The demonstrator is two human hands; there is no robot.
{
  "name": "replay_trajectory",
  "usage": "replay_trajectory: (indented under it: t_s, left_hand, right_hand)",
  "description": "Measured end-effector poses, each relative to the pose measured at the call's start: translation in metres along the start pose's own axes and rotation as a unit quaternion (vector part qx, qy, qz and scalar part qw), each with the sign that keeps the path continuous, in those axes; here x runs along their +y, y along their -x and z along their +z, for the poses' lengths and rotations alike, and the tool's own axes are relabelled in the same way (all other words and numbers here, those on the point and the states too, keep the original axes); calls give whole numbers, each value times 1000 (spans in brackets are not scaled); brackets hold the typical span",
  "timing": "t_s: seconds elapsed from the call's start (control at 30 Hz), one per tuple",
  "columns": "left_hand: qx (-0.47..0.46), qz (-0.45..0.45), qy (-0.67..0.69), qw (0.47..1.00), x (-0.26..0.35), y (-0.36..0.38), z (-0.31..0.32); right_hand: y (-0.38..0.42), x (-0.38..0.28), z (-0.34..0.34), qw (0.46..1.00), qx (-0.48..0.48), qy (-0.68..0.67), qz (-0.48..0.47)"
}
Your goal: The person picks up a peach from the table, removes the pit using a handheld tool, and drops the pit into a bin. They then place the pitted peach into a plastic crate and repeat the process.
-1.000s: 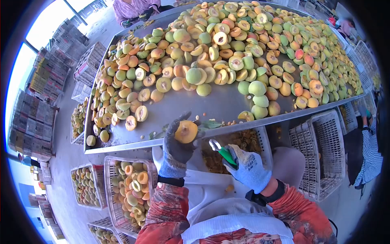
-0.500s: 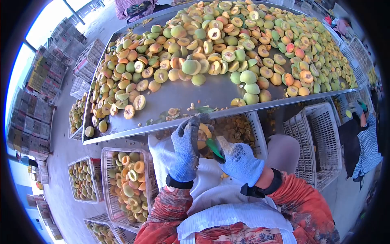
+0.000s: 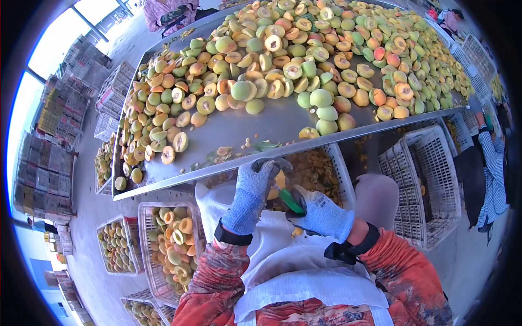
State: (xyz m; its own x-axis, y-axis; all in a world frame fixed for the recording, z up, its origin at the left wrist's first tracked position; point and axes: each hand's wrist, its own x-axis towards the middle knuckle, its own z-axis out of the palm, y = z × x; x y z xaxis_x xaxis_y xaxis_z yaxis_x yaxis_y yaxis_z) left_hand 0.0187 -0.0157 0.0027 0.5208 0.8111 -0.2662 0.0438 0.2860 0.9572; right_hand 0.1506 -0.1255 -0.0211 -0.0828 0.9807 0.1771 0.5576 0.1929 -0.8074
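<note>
My left hand (image 3: 250, 193), in a blue knit glove with dark grey fingers, is closed around a yellow-orange peach piece (image 3: 279, 181) just off the metal table's front edge. My right hand (image 3: 322, 213), gloved the same way, grips a green-handled tool (image 3: 291, 201) pointing toward the peach piece. The tool's working end is hidden near the fruit. Beneath both hands, a crate (image 3: 345, 179) holds brown and yellow scraps. Many halved peaches (image 3: 244, 90) lie heaped on the metal table (image 3: 228, 127) beyond.
On my left, a crate (image 3: 142, 239) of peach halves stands beside another filled crate (image 3: 132, 251). White crates (image 3: 416, 190) stand on my right. A person in a checked sleeve (image 3: 492, 174) is at far right; another in pink (image 3: 169, 12) is across the table. Stacked crates (image 3: 46, 157) line the left.
The view has shifted slightly, tilting the table edge. My left hand still holds the peach piece; my right hand and the green-handled tool have turned a little beside it.
</note>
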Motion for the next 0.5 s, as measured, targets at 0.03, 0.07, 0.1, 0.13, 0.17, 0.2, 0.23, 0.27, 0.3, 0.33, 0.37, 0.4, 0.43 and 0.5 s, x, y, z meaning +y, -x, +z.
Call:
replay_trajectory:
  t_s: [0.03, 0.07, 0.1, 0.13, 0.17, 0.2, 0.23, 0.27, 0.3, 0.33, 0.37, 0.4, 0.43, 0.5]
  left_hand:
    - [15, 15, 5, 1000, -5, -1, 3]
    - [21, 7, 34, 999, 1, 2, 9]
    - [20, 5, 33, 999, 4, 2, 14]
    - [9, 45, 42, 998, 6, 3, 18]
    - [-3, 87, 50, 995, 8, 2, 20]
    - [-9, 120, 36, 992, 6, -2, 19]
    - [-9, 122, 35, 992, 10, -5, 20]
    - [-38, 153, -9, 987, 17, -5, 20]
    - [-65, 183, -52, 980, 22, -5, 20]
    - [-37, 361, -293, 885, -7, -23, -2]
    - [-29, 363, -296, 883, 3, -17, -8]
    - [9, 171, -111, 979, 17, -3, -14]
    - [52, -29, 87, 994, 25, 10, -25]
    - [180, -6, 22, 983, 15, 34, -79]
  right_hand:
    - [3, 3, -4, 1000, 3, -1, 4]
    - [-1, -9, -20, 953, -97, -253, 139]
    - [-3, -19, -34, 815, -188, -482, 259]
    - [-4, -24, -41, 775, -218, -532, 264]
    - [-2, -21, -40, 775, -217, -532, 263]
    - [0, -16, -36, 716, -212, -614, 256]
    - [2, -13, -34, 651, -206, -688, 246]
    - [4, -14, -34, 640, -197, -705, 232]
    - [7, -14, -34, 639, -200, -706, 231]
    - [10, -12, -36, 626, -200, -724, 210]
    - [10, -9, -39, 612, -204, -741, 187]
    - [11, -10, -47, 641, -189, -719, 190]
    - [11, -5, -48, 637, -202, -720, 187]
    - [12, 8, -44, 824, -168, -481, 248]
